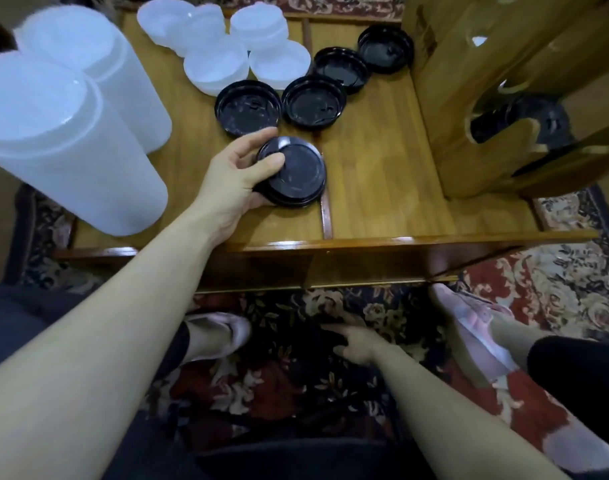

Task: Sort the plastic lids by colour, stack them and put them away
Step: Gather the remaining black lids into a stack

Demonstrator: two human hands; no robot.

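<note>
My left hand (239,174) grips a small stack of black lids (294,173) resting on the wooden table (382,188), thumb on top and fingers under the near rim. Several single black lids lie upside down behind it, among them one (248,107) and one (314,105) close by, then two more (342,69) (386,48) toward the back right. Several white lids (214,65) are clustered at the back centre. My right hand (355,341) hangs below the table edge over the carpet, fingers loosely spread, holding nothing.
Two tall stacks of white lids (71,143) lie on the table's left side. A wooden rack (469,98) stands at the right, with black lids (524,123) visible through its cut-outs. A patterned carpet (296,375) and my feet in pink shoes are below.
</note>
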